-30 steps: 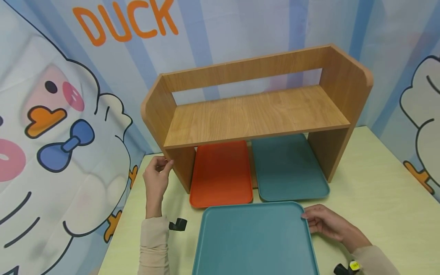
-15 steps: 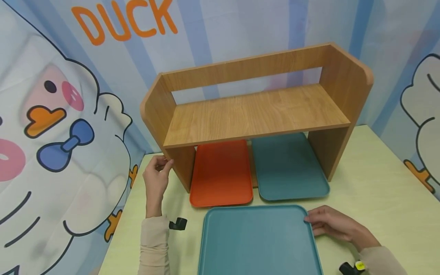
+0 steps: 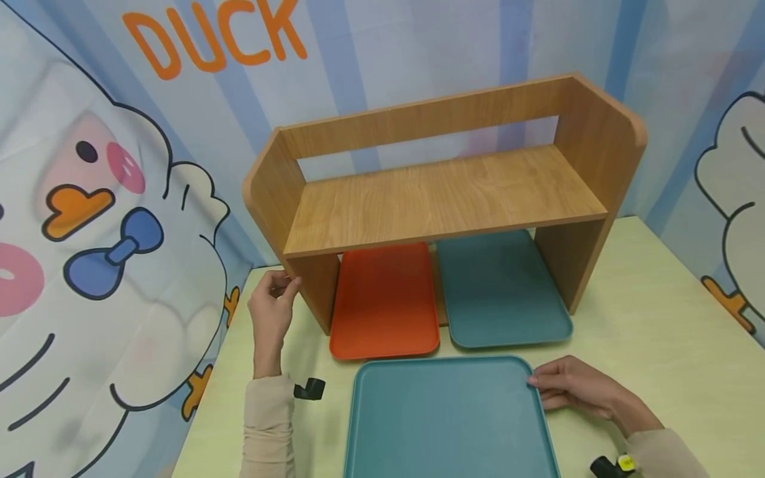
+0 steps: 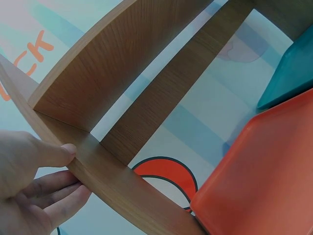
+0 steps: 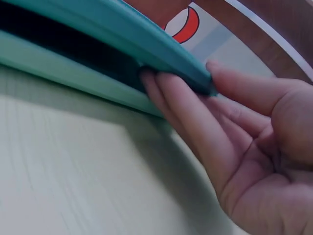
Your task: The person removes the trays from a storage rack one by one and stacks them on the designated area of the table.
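My left hand [image 3: 273, 311] is at the left side panel of the wooden shelf [image 3: 442, 199], pinching its front edge between thumb and fingers, as the left wrist view [image 4: 44, 181] shows. At the front of the table, my right hand [image 3: 582, 392] grips the right rim of a teal tray [image 3: 451, 415] near its far corner. In the right wrist view the thumb lies on top of that tray's rim and the fingers reach underneath. Below it there, a lighter green tray rim [image 5: 73, 81] shows with a dark gap between the two.
Under the shelf board an orange tray [image 3: 385, 305] lies on the left and another teal tray [image 3: 505, 292] on the right, both jutting out in front. The pale green table [image 3: 651, 318] ends at a duck-print curtain [image 3: 418, 53] behind.
The front teal tray has shifted slightly right and towards me together with my right hand, staying nearly still over the last half second. My left hand keeps its place on the shelf.
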`<state>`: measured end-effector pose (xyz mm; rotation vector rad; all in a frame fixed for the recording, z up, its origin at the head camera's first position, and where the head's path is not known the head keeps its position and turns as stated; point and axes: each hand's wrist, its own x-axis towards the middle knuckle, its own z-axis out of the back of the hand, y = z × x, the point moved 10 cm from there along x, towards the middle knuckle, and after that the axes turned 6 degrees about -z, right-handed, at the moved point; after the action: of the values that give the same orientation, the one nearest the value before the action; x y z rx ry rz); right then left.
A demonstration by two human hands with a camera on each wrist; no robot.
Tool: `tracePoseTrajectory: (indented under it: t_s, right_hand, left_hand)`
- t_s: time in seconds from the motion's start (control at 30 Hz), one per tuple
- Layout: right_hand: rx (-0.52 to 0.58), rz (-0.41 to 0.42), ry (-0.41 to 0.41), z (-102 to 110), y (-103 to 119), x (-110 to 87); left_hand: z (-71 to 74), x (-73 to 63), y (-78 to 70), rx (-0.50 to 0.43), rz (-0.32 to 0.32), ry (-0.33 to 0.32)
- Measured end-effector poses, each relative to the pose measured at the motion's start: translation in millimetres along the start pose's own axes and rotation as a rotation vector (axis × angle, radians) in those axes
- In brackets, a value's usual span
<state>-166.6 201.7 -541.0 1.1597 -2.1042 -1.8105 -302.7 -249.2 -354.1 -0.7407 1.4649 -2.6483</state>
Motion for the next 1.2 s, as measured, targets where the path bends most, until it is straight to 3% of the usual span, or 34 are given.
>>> tracePoseTrajectory:
  t_s: [0.3, 0.47, 0.87, 1.2]
  right_hand:
    - [-0.3, -0.044, -0.274, 12, 15, -6.2]
    - [-0.413, -0.062, -0.341, 12, 21, -6.7]
    - [-0.44, -0.093, -0.384, 10, 19, -7.2]
    - [-0.392, -0.099, -0.543, 26, 20, -18.1]
  left_hand:
    - [-0.2, 0.0, 0.6, 0.0, 0.008, 0.002]
    - [-0.6, 0.3, 0.5, -0.01, 0.012, 0.003]
    - [0.0, -0.3, -0.8, 0.003, 0.008, 0.002]
    - [-0.8, -0.2, 0.8, 0.003, 0.013, 0.005]
